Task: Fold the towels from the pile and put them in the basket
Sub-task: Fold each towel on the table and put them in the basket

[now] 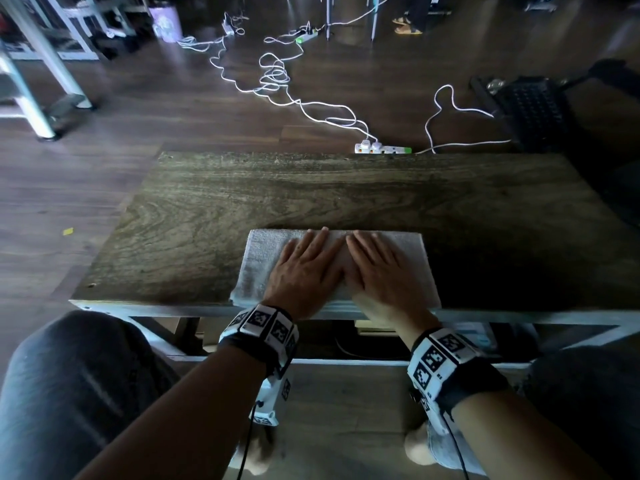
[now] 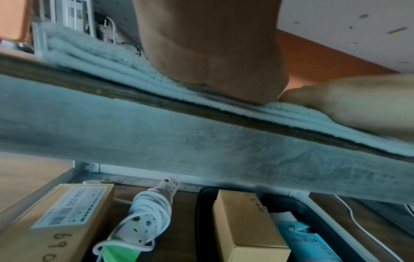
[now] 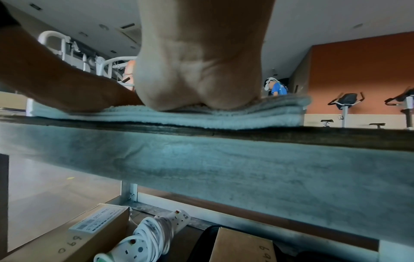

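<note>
Folded towel (image 1: 263, 261) at counter (image 1: 311, 192) near edge, under both palms. Left hand (image 1: 304, 271), right hand (image 1: 384, 275): grip spread flat, pressing towel. Below: box (image 2: 53, 230) label "12V4A-5525", handwritten "690".

wooden table (image 1: 214, 202), folded towel (image 1: 259, 258) on it

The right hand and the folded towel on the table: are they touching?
Touching. In the right wrist view the heel of the right hand presses into the towel, which dents under it. The head view shows it flat on top.
</note>
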Tool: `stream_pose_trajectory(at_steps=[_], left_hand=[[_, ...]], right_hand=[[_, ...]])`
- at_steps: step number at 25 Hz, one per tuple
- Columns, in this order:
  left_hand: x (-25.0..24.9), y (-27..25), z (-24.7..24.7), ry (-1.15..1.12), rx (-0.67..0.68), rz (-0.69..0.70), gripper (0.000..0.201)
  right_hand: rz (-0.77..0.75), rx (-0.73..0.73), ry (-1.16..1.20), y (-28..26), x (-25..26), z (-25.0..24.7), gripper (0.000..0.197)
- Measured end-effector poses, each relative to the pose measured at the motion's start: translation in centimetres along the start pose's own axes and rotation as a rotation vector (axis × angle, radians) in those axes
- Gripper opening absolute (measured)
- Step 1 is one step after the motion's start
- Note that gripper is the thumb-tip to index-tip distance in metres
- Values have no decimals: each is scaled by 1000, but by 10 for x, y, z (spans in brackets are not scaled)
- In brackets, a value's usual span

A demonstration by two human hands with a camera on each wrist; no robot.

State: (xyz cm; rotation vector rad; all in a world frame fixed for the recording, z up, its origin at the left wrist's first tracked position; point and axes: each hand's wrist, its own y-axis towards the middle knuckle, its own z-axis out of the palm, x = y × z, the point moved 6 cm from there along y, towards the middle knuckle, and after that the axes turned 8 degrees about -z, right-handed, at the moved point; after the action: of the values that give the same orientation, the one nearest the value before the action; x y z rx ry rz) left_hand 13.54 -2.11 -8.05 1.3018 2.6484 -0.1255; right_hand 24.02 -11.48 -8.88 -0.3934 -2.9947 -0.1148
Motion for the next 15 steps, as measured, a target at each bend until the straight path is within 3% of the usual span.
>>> stream_pose_trajectory(at_steps=[3, 7, 15], left_hand=[[9, 0, 3, -1, 10, -50, 62], [32, -3, 0, -16, 15, -135, 68], [62, -17, -10, -25, 38, -252, 66]], right_hand=[[17, 46, -32, -4, -8, -2, 80], [165, 67, 0, -12, -21, -10, 84], [288, 100, 127, -21, -40, -10, 90]])
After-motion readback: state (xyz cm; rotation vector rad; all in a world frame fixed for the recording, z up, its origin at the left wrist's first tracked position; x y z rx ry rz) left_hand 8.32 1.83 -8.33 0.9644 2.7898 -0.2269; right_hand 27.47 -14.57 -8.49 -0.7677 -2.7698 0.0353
